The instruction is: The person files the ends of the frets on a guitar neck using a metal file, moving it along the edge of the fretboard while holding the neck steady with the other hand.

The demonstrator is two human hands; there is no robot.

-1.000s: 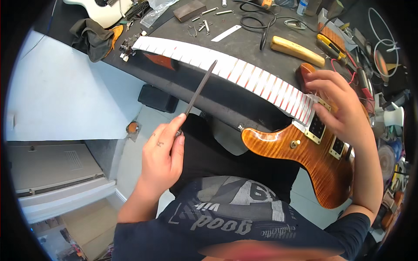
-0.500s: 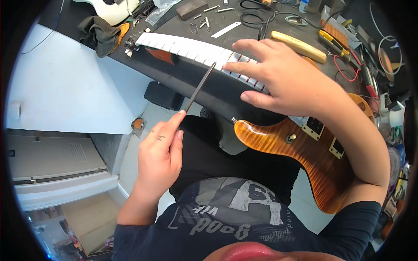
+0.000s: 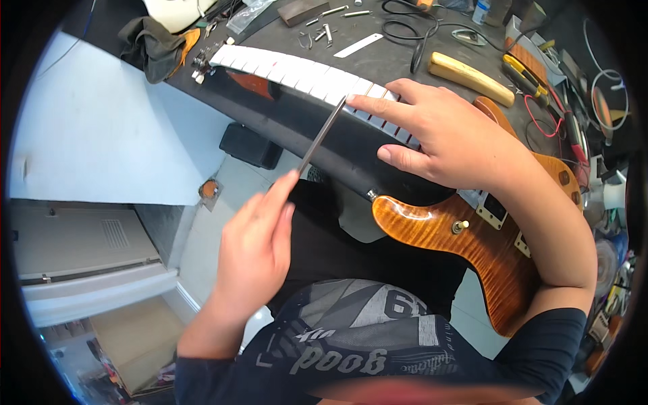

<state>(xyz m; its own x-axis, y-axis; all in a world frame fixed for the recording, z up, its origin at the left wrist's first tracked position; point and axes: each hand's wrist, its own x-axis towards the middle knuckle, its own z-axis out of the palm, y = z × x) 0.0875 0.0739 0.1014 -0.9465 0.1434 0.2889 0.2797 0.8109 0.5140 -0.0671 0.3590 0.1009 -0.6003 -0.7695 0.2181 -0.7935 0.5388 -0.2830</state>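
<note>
My left hand (image 3: pixel 256 246) grips a slim dark metal file (image 3: pixel 322 138) by its near end, fingers closed round it. The file slants away to the right, its far tip at the near edge of a guitar neck (image 3: pixel 297 71) whose fingerboard is covered in white tape. Over the neck's body end lies my right hand (image 3: pixel 449 128), fingers apart; its index fingertip rests on the tape beside the file's tip. The glossy amber guitar body (image 3: pixel 432 229) sits below my right forearm, which hides part of it.
On the dark bench lie a steel ruler (image 3: pixel 358 46), a yellowish wooden block (image 3: pixel 471 79), several small metal parts and a black cable (image 3: pixel 417 54). A dark cloth (image 3: pixel 154 50) hangs by the headstock. Pliers, wires and other tools crowd the right side.
The file's tip has come closer to my right index fingertip, and my left hand has shifted slightly right and is a little blurred. The whole view has moved slightly.
</note>
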